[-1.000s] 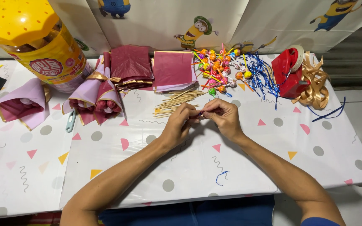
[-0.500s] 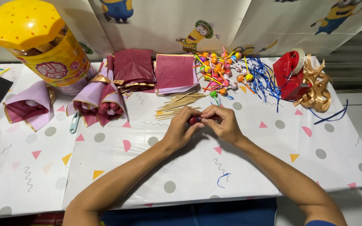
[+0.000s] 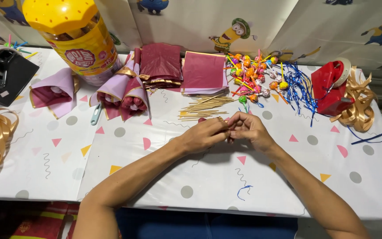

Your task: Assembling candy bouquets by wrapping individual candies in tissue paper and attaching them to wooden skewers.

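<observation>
A table [image 3: 208, 186] with a white patterned cover carries everything. At the far left stands a yellow jar [image 3: 78, 37], with wrapped bouquets [image 3: 122, 95] before it and maroon paper sheets [image 3: 204, 73] alongside. A red tape dispenser [image 3: 330, 88] sits at the right, near a gold ribbon [image 3: 359, 104]. Lollipops [image 3: 253, 79] lie beside a bundle of sticks [image 3: 204, 107]. Just in front of the sticks, the left hand [image 3: 204, 135] and right hand [image 3: 250, 130] meet, fingers pinched together on something small; what it is cannot be told.
</observation>
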